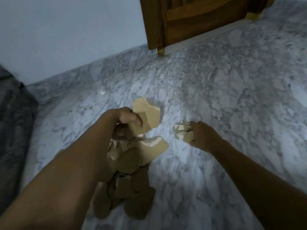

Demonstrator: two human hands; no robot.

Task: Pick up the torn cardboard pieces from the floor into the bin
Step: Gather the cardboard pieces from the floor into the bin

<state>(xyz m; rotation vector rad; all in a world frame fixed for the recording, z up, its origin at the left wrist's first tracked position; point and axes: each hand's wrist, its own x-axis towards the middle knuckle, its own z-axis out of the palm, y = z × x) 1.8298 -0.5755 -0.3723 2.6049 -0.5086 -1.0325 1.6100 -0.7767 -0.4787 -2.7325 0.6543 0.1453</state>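
left hand [126, 119] curls round big tan torn cardboard pieces [147, 113], probably stacking for one carry | right hand [205, 136] pinches small crumpled cardboard scraps [180, 131] | brown cardboard pile [132, 185] lies on grey marble floor [224, 100] | bin not visible

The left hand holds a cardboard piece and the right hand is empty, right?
Not quite. The left hand does hold a cardboard piece, but the right hand is not empty: the head view shows it gripping small torn scraps.

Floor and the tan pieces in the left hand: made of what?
Floor: likely polished marble or marble-look tile; grey veining, soft sheen. Tan pieces held by the left hand: matte cardboard, judging by ragged, paler torn edges.
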